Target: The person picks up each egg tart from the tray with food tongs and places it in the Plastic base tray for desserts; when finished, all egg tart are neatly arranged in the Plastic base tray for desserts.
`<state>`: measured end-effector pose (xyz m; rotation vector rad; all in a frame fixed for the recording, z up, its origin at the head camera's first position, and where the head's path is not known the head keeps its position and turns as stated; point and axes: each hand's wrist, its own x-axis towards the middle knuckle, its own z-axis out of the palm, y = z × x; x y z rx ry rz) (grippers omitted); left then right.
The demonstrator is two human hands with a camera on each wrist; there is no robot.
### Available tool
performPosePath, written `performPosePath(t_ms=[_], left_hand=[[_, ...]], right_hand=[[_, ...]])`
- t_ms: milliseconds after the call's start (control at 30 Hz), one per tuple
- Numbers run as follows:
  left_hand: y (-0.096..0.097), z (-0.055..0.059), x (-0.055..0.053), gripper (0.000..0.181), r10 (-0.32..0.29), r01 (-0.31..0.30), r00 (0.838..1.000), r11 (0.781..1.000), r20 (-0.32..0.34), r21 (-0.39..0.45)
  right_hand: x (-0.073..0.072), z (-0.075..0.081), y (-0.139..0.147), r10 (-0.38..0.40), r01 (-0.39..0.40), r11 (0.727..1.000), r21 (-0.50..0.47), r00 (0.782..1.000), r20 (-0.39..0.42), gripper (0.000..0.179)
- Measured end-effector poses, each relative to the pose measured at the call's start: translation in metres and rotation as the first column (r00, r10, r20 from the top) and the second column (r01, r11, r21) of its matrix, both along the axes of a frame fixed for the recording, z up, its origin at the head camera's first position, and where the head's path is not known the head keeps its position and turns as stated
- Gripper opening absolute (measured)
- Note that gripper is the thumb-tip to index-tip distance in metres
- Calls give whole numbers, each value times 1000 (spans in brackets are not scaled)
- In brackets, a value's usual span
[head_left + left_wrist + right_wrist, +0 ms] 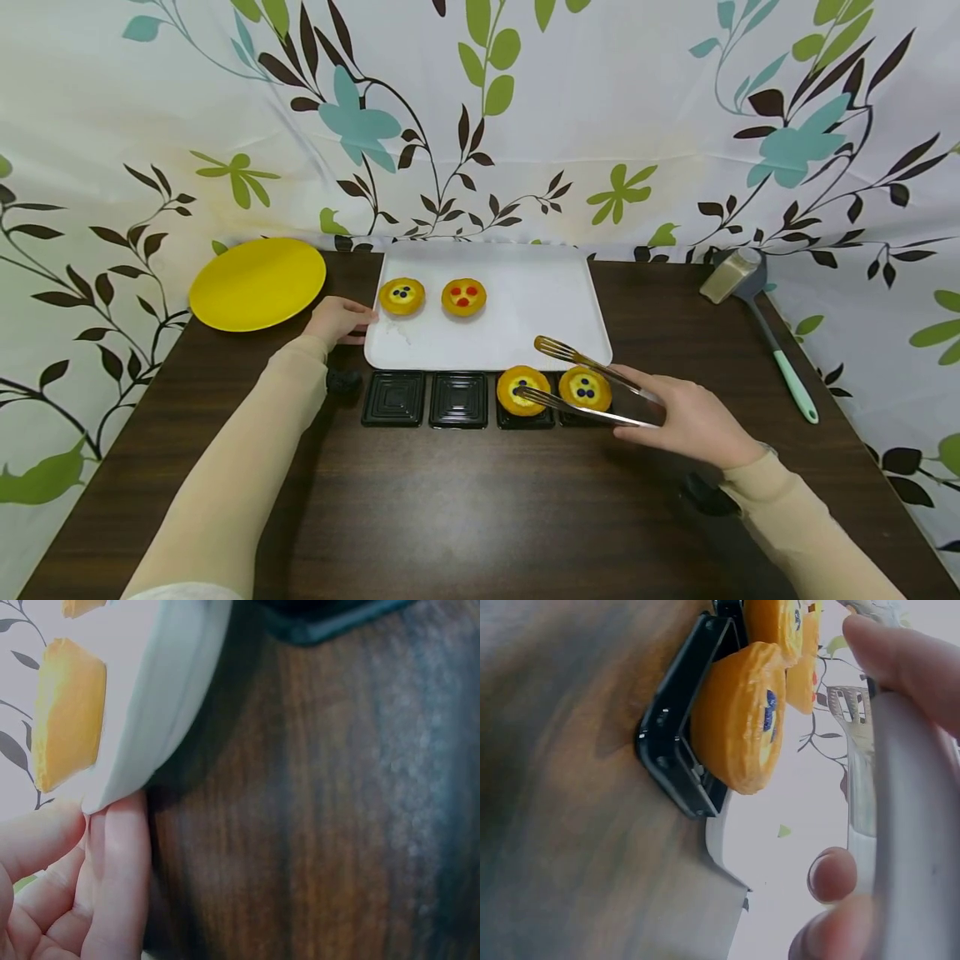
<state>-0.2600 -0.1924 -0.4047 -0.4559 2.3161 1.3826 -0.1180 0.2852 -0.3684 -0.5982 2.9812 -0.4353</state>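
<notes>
My left hand pinches the left edge of a white tray, its thumb on top at the rim in the left wrist view. Two small tarts sit on the tray's left half, one with blue dots and one with red dots. In my right hand are metal tongs with their arms spread. They reach over two blue-dotted tarts, the left one and the right one, which rest on small black square dishes.
Two more black dishes, one at far left and one beside it, stand in the same row along the tray's front. A yellow plate leans at back left. At back right lie a spatula and a beige block-like item.
</notes>
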Motion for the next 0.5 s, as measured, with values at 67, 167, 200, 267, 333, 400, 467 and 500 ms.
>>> performPosePath(t_ms=[67, 167, 200, 267, 333, 400, 467, 500], left_hand=[[-1, 0, 0, 41, 2, -2, 1000, 1000, 0, -1], [-2, -1, 0, 41, 1, -1, 1000, 1000, -5, 0], [-2, -1, -1, 41, 3, -3, 1000, 1000, -4, 1], [-2, -2, -2, 41, 4, -4, 1000, 1000, -5, 6], [-2, -4, -3, 41, 7, -7, 1000, 1000, -8, 4], [-2, -4, -3, 40, 11, -11, 1000, 1000, -8, 2], [-1, -5, -3, 40, 13, -13, 1000, 1000, -10, 0], [-1, -5, -3, 39, 14, -14, 1000, 1000, -9, 1]], right_hand=[[-4, 1, -2, 9, -9, 1000, -9, 1000, -10, 84], [-14, 3, -9, 17, -17, 1000, -13, 1000, -4, 84], [-18, 4, -11, 19, -19, 1000, -17, 1000, -1, 84], [-27, 6, -15, 20, -19, 1000, -22, 1000, 8, 85], [-37, 8, -20, 21, -21, 999, -26, 1000, 10, 85], [-49, 8, -24, 22, -21, 999, -29, 1000, 14, 86], [-60, 8, -29, 20, -20, 999, -27, 1000, 15, 86], [-66, 8, -31, 17, -17, 1000, -20, 1000, 21, 87]])
